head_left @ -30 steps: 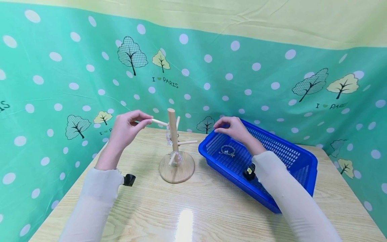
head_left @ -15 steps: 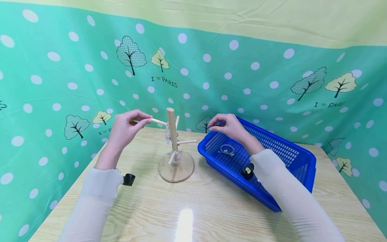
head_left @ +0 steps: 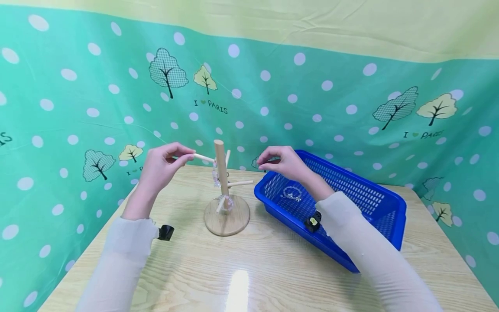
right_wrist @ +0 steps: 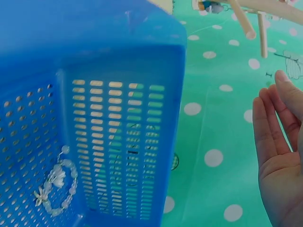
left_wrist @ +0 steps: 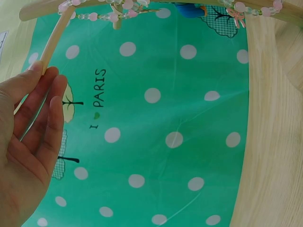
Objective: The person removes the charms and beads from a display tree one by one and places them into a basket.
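Head view gives me the wooden table (head_left: 249,268) first, then the blue perforated basket (head_left: 362,203) on its right half. Left of the basket stands the wooden peg stand (head_left: 223,190), beaded bracelets (head_left: 216,175) hanging on its pegs. My left hand (head_left: 160,167) pinches the tip of the upper left peg (head_left: 203,157). My right hand (head_left: 283,164) hovers between stand and basket, fingers gathered; whether it pinches anything I cannot tell. One beaded bracelet (right_wrist: 56,187) lies on the basket floor.
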Action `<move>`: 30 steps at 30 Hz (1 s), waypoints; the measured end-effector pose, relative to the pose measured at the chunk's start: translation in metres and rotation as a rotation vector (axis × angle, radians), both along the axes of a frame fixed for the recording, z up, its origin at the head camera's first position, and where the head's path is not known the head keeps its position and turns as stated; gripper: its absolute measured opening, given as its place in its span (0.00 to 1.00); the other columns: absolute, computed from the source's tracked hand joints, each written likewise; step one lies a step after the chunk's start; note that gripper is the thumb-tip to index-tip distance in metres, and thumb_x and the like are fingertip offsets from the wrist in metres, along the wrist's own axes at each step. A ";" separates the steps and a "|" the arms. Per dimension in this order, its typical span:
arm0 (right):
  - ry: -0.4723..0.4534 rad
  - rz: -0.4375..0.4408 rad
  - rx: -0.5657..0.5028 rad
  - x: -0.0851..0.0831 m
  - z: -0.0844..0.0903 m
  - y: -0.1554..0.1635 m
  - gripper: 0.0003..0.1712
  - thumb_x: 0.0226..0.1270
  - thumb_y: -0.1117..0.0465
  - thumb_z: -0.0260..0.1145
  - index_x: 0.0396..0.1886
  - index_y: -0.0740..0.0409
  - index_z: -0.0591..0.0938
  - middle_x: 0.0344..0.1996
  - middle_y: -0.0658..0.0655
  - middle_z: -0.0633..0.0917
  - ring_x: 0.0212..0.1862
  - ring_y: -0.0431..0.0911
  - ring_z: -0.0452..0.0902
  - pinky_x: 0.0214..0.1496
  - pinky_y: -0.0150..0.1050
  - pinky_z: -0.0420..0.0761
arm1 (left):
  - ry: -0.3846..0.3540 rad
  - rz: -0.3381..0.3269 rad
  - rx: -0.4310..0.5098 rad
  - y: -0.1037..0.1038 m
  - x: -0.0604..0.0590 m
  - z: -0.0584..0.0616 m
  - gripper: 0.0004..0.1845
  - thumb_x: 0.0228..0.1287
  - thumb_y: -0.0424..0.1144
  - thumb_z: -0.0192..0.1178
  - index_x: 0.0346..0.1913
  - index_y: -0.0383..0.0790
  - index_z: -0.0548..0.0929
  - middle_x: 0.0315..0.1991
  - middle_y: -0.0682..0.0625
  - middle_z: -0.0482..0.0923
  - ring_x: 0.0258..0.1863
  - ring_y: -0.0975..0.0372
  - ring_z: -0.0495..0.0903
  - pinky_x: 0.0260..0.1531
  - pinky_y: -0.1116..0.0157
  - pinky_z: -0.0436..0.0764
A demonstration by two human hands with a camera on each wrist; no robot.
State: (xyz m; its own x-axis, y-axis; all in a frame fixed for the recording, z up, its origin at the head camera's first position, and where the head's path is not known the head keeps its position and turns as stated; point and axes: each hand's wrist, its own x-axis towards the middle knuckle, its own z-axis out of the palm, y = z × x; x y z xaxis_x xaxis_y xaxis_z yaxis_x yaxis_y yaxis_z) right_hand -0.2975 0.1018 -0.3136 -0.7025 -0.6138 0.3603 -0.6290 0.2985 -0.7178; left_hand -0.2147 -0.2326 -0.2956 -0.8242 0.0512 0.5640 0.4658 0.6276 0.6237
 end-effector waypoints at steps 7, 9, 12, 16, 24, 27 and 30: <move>0.011 0.015 0.007 0.004 0.002 -0.012 0.07 0.62 0.68 0.72 0.40 0.66 0.86 0.38 0.62 0.89 0.45 0.52 0.86 0.51 0.40 0.88 | 0.003 -0.001 0.009 0.000 0.000 -0.001 0.07 0.65 0.36 0.67 0.41 0.37 0.89 0.37 0.40 0.89 0.27 0.74 0.79 0.28 0.82 0.78; 0.008 0.017 0.010 0.005 0.002 -0.016 0.07 0.62 0.67 0.72 0.40 0.65 0.86 0.39 0.62 0.89 0.44 0.51 0.86 0.51 0.41 0.88 | 0.006 0.000 0.009 0.000 0.000 -0.001 0.07 0.65 0.36 0.67 0.41 0.37 0.89 0.37 0.40 0.89 0.27 0.77 0.77 0.28 0.82 0.78; -0.005 0.024 0.011 0.007 0.002 -0.021 0.07 0.62 0.67 0.72 0.40 0.64 0.87 0.39 0.63 0.89 0.44 0.51 0.86 0.51 0.43 0.87 | 0.012 -0.001 0.008 0.000 0.000 -0.001 0.06 0.65 0.36 0.67 0.41 0.37 0.89 0.36 0.40 0.88 0.27 0.77 0.78 0.28 0.82 0.78; 0.000 0.033 0.010 0.010 0.003 -0.028 0.07 0.62 0.67 0.72 0.40 0.63 0.87 0.39 0.62 0.89 0.43 0.50 0.86 0.51 0.44 0.88 | 0.012 -0.001 0.008 0.000 0.000 -0.001 0.06 0.65 0.36 0.67 0.41 0.37 0.89 0.36 0.40 0.88 0.27 0.76 0.78 0.28 0.82 0.78; -0.009 0.057 0.013 0.012 0.000 -0.043 0.08 0.63 0.66 0.72 0.40 0.64 0.87 0.39 0.60 0.89 0.44 0.48 0.86 0.53 0.44 0.87 | 0.010 -0.001 0.013 -0.001 0.001 -0.003 0.07 0.65 0.36 0.66 0.41 0.36 0.89 0.36 0.40 0.88 0.27 0.77 0.77 0.28 0.82 0.78; -0.021 0.055 0.022 0.012 -0.002 -0.048 0.08 0.64 0.65 0.72 0.41 0.64 0.87 0.40 0.60 0.89 0.44 0.48 0.85 0.53 0.42 0.87 | 0.012 -0.004 0.011 -0.001 0.000 -0.003 0.07 0.65 0.36 0.66 0.41 0.36 0.89 0.37 0.40 0.88 0.27 0.76 0.78 0.28 0.82 0.78; -0.022 0.046 0.030 0.011 -0.004 -0.052 0.08 0.64 0.65 0.72 0.41 0.63 0.87 0.39 0.59 0.89 0.44 0.47 0.85 0.51 0.38 0.87 | 0.018 -0.008 0.008 -0.001 0.000 -0.002 0.07 0.65 0.36 0.66 0.41 0.36 0.89 0.36 0.40 0.89 0.26 0.76 0.78 0.27 0.82 0.78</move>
State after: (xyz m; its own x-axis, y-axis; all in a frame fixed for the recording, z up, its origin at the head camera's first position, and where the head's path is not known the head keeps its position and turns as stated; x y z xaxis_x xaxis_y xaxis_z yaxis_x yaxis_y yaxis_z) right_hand -0.2861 0.0495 -0.3179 -0.6810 -0.6559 0.3258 -0.6263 0.2911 -0.7232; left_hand -0.2151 -0.2331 -0.2979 -0.8137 0.0534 0.5789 0.4820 0.6186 0.6204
